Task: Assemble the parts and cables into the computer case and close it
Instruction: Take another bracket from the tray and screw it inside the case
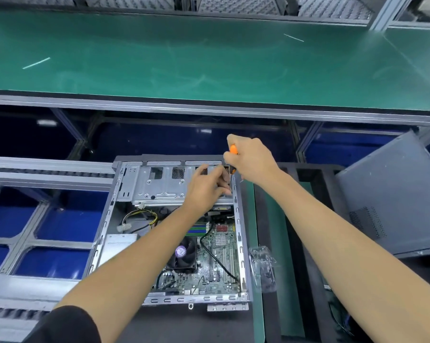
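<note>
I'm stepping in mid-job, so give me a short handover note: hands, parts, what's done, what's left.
Right hand grips an orange-handled screwdriver, tip down at the case's far right corner. Left hand steadies things at the tip, on the drive cage.
Case lies open; motherboard and fan are in.
White connector hangs loose.
Side panel lies off to the right.
Left: finish the screw, plug cables, close.

Both bare forearms are reaching forward and converging ahead of the person. The right hand point(252, 158) is curling its fingers around a handle, knuckles up, wrist slightly raised. The left hand point(205, 185) is lying lower, just beside it, fingers bunching toward the right with their tips pinching at something too small to tell.
</note>
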`<action>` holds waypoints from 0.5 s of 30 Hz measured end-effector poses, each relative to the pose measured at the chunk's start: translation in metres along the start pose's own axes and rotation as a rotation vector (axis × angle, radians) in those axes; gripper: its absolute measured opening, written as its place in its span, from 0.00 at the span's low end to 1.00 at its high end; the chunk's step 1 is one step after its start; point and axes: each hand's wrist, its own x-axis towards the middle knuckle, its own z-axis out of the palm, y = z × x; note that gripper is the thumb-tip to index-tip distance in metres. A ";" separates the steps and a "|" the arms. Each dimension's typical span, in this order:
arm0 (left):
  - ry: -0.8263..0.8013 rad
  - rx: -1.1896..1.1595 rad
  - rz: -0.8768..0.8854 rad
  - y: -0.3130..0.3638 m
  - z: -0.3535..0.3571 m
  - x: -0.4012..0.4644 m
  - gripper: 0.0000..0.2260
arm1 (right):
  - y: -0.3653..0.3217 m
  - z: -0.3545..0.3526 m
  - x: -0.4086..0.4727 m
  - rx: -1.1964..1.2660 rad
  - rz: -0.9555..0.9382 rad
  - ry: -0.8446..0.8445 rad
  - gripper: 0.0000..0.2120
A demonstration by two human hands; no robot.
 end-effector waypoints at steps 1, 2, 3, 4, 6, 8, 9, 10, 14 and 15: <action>0.022 0.027 0.000 0.000 0.003 0.000 0.16 | 0.001 0.002 0.002 -0.014 -0.005 -0.010 0.14; 0.040 0.059 -0.001 -0.001 0.006 0.000 0.16 | 0.003 0.003 0.004 -0.027 -0.011 -0.019 0.14; 0.054 0.095 -0.001 -0.001 0.008 -0.001 0.16 | 0.004 0.005 0.006 -0.040 -0.023 -0.026 0.14; 0.067 0.132 0.004 -0.002 0.010 -0.002 0.16 | 0.005 0.007 0.007 -0.051 -0.037 -0.030 0.14; 0.081 0.177 0.028 -0.004 0.013 -0.004 0.17 | 0.006 0.010 0.008 -0.068 -0.063 -0.031 0.14; 0.044 0.180 0.016 -0.004 0.012 -0.005 0.17 | 0.007 0.012 0.010 -0.083 -0.075 -0.019 0.14; 0.014 0.184 -0.001 -0.003 0.011 -0.006 0.17 | 0.006 0.012 0.011 -0.100 -0.075 -0.016 0.12; -0.015 0.189 -0.019 -0.002 0.010 -0.005 0.16 | 0.005 0.011 0.012 -0.133 -0.080 -0.017 0.11; -0.113 0.124 -0.085 -0.002 0.002 -0.001 0.14 | 0.005 0.009 0.013 -0.296 -0.100 -0.012 0.12; -0.123 0.057 -0.107 -0.003 0.000 0.001 0.13 | 0.006 0.009 0.012 -0.304 -0.089 -0.001 0.12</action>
